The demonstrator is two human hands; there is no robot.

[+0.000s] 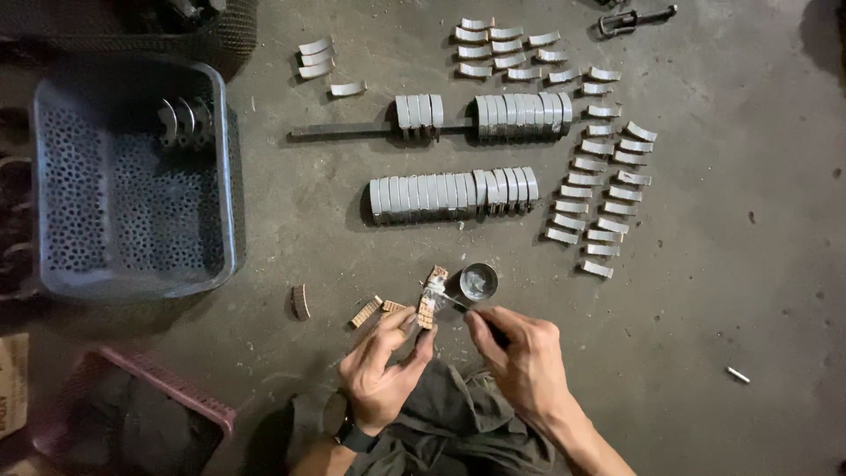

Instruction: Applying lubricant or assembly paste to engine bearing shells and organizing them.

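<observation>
My left hand (pixel 384 366) pinches a small curved brown lining piece (pixel 429 300) upright between thumb and fingers. My right hand (pixel 522 353) grips a thin brush (pixel 458 305) whose tip touches that piece. Just beyond the brush stands a small round tin (pixel 478 281) with pale paste inside. Two more brown lining pieces (pixel 366 311) lie on the floor left of my left hand, and another (pixel 301 301) further left.
A grey perforated plastic basket (pixel 225 167) with a few curved metal parts sits at left. A pink basket (pixel 167 388) is at lower left. Rows of curved metal shoes (pixel 454 191) stand on the concrete floor, some on a bar (pixel 339 130); several loose ones (pixel 599 176) lie at right.
</observation>
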